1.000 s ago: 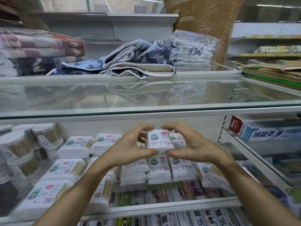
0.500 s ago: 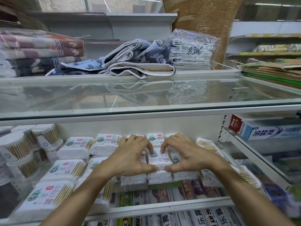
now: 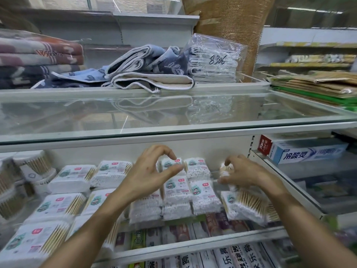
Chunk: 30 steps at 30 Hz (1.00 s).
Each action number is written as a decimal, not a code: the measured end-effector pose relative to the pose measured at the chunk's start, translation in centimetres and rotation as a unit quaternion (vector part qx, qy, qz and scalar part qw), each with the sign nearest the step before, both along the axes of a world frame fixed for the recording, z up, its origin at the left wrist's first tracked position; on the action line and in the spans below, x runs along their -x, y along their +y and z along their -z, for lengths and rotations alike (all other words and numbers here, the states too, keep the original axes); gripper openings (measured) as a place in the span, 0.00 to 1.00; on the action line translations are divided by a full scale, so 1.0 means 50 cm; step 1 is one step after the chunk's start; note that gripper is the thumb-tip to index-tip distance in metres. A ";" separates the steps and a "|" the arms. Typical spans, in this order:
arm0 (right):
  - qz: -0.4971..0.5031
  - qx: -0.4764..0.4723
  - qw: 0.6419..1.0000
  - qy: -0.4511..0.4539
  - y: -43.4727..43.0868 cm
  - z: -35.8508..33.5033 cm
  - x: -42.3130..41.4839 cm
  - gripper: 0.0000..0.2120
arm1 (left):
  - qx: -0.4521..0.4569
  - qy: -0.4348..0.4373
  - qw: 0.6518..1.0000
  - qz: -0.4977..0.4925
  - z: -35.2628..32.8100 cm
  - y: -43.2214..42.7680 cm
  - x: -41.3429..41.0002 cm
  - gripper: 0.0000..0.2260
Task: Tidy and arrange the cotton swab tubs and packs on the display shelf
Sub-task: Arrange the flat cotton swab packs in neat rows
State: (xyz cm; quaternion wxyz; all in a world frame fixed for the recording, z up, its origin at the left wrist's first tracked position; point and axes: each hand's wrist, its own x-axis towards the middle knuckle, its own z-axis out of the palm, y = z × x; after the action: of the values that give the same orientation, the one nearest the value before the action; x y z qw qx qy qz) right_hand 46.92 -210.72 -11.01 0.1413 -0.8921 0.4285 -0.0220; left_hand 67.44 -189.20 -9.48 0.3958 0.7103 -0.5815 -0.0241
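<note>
Two hands (image 3: 146, 176), one blue toothpaste box (image 3: 307, 153), about fifteen swab packs (image 3: 73, 176), several tubs (image 3: 32, 163).

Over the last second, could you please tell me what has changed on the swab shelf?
The small pack that both hands held up went down among the middle packs. The right hand then moved right and now curls its fingers round the wooden-stick pack. The left hand lifted off, its thumb and forefinger curved by a back-row pack; whether it pinches that one is unclear. The tubs and flat packs stayed put.

Bright even light, glass shelf (image 3: 173, 113) glare, blurred edges.
</note>
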 end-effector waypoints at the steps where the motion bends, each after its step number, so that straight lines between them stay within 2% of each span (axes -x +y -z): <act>1: 0.002 0.001 1.000 0.008 0.002 0.007 0.001 0.28 | 0.005 0.004 1.000 0.000 0.000 -0.004 0.003 0.18; 3: 0.007 0.010 1.000 0.002 0.005 0.015 0.002 0.24 | 0.009 0.009 1.000 0.000 -0.001 -0.011 0.008 0.18; 5: 0.013 0.016 0.999 -0.043 0.000 0.010 0.002 0.21 | 0.013 0.012 1.000 0.001 -0.004 -0.014 0.013 0.17; 7: 0.007 -0.003 0.991 -0.134 -0.004 -0.010 0.008 0.17 | 0.021 0.017 1.000 0.005 -0.006 -0.017 0.016 0.15; 9: -0.003 -0.086 0.961 -0.262 0.004 -0.043 0.013 0.13 | 0.031 0.018 0.999 0.008 -0.006 -0.019 0.019 0.14; 10: -0.010 -0.158 0.929 -0.334 0.012 -0.060 0.014 0.13 | 0.032 0.018 0.999 0.011 -0.006 -0.020 0.020 0.16; 12: -0.036 -0.346 0.821 -0.452 0.027 -0.083 0.014 0.15 | 0.032 0.021 0.999 0.028 -0.006 -0.023 0.025 0.20; 14: -0.087 -0.495 0.710 -0.493 0.039 -0.089 0.010 0.24 | 0.028 0.013 0.998 0.047 -0.007 -0.027 0.032 0.27; 16: -0.132 -0.561 0.657 -0.486 0.050 -0.080 0.000 0.32 | 0.019 0.005 0.998 0.059 -0.007 -0.033 0.038 0.35; 19: -0.166 -0.591 0.631 -0.475 0.071 -0.068 -0.022 0.38 | 0.013 -0.019 0.998 0.061 -0.006 -0.045 0.049 0.43; 22: -0.187 -0.605 0.618 -0.466 0.088 -0.064 -0.040 0.43 | 0.027 -0.070 0.996 0.055 -0.010 -0.049 0.063 0.41; 26: -0.210 -0.605 0.622 -0.451 0.099 -0.067 -0.051 0.36 | 0.059 -0.098 0.993 0.039 -0.015 -0.045 0.063 0.34; 30: -0.212 -0.584 0.653 -0.432 0.089 -0.067 -0.043 0.29 | 0.054 -0.142 0.987 0.044 -0.018 -0.031 0.042 0.32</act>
State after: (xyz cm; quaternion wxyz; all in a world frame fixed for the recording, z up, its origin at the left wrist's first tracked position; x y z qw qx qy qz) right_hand 49.08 -206.25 -7.65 0.8035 -0.5817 0.0421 -0.1197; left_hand 65.36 -190.73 -8.60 0.3454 0.6581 -0.6627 0.0915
